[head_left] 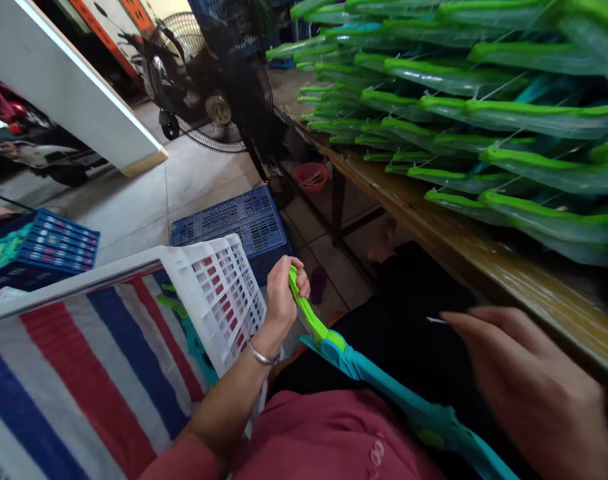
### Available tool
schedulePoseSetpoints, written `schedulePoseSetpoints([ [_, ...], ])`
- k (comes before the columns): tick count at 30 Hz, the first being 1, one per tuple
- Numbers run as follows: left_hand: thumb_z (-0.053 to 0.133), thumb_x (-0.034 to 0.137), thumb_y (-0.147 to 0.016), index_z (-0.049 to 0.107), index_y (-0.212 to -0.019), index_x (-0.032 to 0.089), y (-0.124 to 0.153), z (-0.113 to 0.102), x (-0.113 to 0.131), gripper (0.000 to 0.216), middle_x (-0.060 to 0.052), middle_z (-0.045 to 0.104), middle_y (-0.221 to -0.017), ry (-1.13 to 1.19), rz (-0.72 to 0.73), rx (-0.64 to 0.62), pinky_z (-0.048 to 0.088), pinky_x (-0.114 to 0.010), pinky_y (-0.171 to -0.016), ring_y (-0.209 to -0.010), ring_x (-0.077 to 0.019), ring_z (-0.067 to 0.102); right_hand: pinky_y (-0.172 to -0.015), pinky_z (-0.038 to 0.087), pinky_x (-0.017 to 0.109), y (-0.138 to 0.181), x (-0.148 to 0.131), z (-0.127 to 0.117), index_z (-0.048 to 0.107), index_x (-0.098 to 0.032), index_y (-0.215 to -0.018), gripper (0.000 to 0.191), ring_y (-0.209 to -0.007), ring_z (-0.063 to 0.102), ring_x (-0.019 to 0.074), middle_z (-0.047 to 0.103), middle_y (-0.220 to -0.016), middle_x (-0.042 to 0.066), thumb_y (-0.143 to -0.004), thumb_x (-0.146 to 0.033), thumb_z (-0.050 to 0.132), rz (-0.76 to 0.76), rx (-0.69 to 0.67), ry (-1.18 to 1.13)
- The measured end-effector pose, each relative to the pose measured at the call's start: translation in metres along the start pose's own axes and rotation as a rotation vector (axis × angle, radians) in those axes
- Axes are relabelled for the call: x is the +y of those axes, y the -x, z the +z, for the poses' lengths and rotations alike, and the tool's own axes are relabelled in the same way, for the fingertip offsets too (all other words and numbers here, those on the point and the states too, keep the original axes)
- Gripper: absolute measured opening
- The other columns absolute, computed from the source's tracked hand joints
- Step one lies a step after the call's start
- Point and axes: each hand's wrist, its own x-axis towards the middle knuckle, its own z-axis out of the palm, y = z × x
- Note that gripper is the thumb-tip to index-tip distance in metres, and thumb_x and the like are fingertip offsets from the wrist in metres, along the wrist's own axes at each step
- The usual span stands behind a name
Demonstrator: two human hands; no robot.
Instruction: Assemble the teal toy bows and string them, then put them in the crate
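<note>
My left hand (283, 292) is closed round the green end of a long green-and-teal plastic piece (384, 387) that lies slanted across my lap. My right hand (529, 387) hovers over my lap near the table edge, fingers together, pinching a thin pale sliver (437, 320) at the fingertips; the hand is somewhat blurred. A bracelet (262, 355) sits on my left wrist.
A wooden table (484, 260) on the right carries several stacked rows of green-and-teal pieces (464, 113). A white crate (219, 287) lined with striped sacking stands at my left. Blue crates (244, 220), a red basin (310, 177) and a floor fan (204, 87) are on the tiled floor.
</note>
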Motion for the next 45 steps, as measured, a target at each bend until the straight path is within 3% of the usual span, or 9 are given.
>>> schedulePoseSetpoints([
  [2,0.062,0.055,-0.092,0.057,-0.083,0.019,0.017,0.012,0.011,0.037,0.006,0.047,-0.054,0.011,0.075,-0.084,0.034,-0.021,-0.045,-0.041,-0.0088,0.041,-0.062,0.051,0.021,-0.033,-0.029,0.01,0.066,-0.023,-0.113,0.017,-0.075,0.067,0.0122,0.068,-0.097,0.005,-0.101,-0.016,0.057,-0.113,0.105,-0.13],
  [6,0.055,0.052,-0.098,0.053,-0.079,0.021,0.048,0.023,0.029,0.037,0.005,0.047,-0.056,0.123,0.176,-0.17,0.035,-0.021,-0.045,-0.042,-0.0093,0.038,-0.065,0.051,0.02,-0.08,-0.088,0.025,0.063,-0.018,-0.104,0.013,-0.077,0.064,0.011,0.064,-0.095,0.005,-0.102,-0.011,0.052,-0.221,0.174,-0.41],
  [11,0.06,0.05,-0.094,0.049,-0.072,0.02,0.071,0.016,0.043,0.039,0.004,0.044,-0.053,0.306,0.148,-0.252,0.034,-0.019,-0.044,-0.045,-0.0101,0.036,-0.054,0.046,0.019,-0.083,-0.122,0.035,0.061,-0.016,-0.1,0.025,-0.068,0.059,0.0091,0.061,-0.09,0.004,-0.104,-0.008,0.038,-0.33,0.088,-0.593],
  [18,0.059,0.047,-0.094,0.05,-0.074,0.021,0.079,0.006,0.041,0.034,0.003,0.042,-0.053,0.354,0.133,-0.335,0.033,-0.019,-0.045,-0.047,-0.0112,0.032,-0.057,0.048,0.019,-0.071,-0.132,0.041,0.061,-0.016,-0.1,0.024,-0.07,0.06,0.0102,0.06,-0.087,0.002,-0.104,-0.008,0.039,-0.311,-0.032,-0.645],
  [29,0.058,0.049,-0.093,0.046,-0.072,0.021,0.081,0.008,0.041,0.037,0.004,0.038,-0.052,0.333,0.133,-0.382,0.033,-0.018,-0.044,-0.045,-0.0106,0.031,-0.06,0.052,0.02,-0.062,-0.132,0.039,0.056,-0.017,-0.098,0.02,-0.072,0.06,0.0105,0.059,-0.09,0.003,-0.101,-0.003,0.041,-0.252,-0.067,-0.802],
  [37,0.062,0.051,-0.091,0.047,-0.071,0.02,0.089,0.004,0.044,0.04,0.003,0.042,-0.053,0.319,0.102,-0.349,0.031,-0.019,-0.044,-0.044,-0.0098,0.033,-0.057,0.05,0.019,-0.064,-0.136,0.035,0.058,-0.016,-0.102,0.023,-0.069,0.059,0.0105,0.059,-0.087,0.003,-0.103,-0.006,0.038,-0.308,-0.05,-0.742],
  [45,0.058,0.05,-0.093,0.045,-0.072,0.021,0.088,-0.001,0.044,0.038,0.003,0.04,-0.056,0.343,0.119,-0.416,0.029,-0.02,-0.044,-0.046,-0.0106,0.033,-0.058,0.048,0.021,-0.06,-0.14,0.037,0.06,-0.015,-0.105,0.022,-0.074,0.058,0.0112,0.059,-0.093,0.005,-0.106,-0.01,0.038,-0.313,-0.077,-0.754],
])
